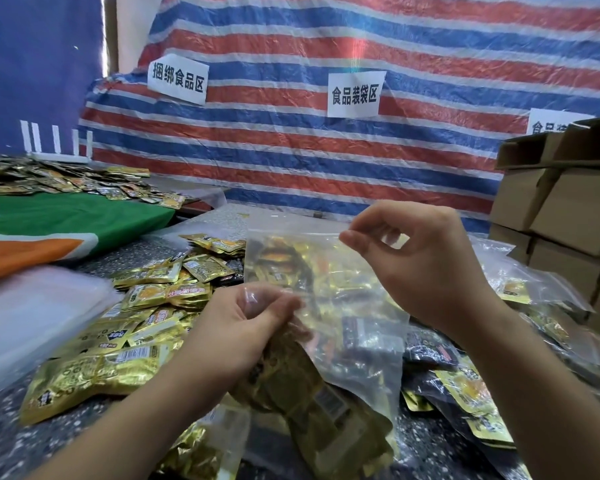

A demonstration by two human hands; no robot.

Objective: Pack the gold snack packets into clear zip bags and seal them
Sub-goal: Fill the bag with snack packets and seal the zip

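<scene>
The right hand [426, 268] is raised above the counter [94, 441]. Its thumb and forefinger are closed in a pinch on the top edge of the clear zip bag [354, 306]; the remaining fingers [368, 220] are curled loosely above the pinch. The left hand [243, 337] is lower and nearer the body. Its fingers are curled around the bag's lower left edge, and it appears also to grip a gold snack packet [312, 407] at the bag's lower end, though blur and the film prevent confirmation. The bag hangs between both hands, tilted, with its zip strip uppermost. Loose gold packets [146, 323] lie heaped on the counter to the left. Filled bags [520, 289] lie to the right, partly hidden by the right forearm. Cardboard boxes [565, 209] are cut off at the right edge.
</scene>
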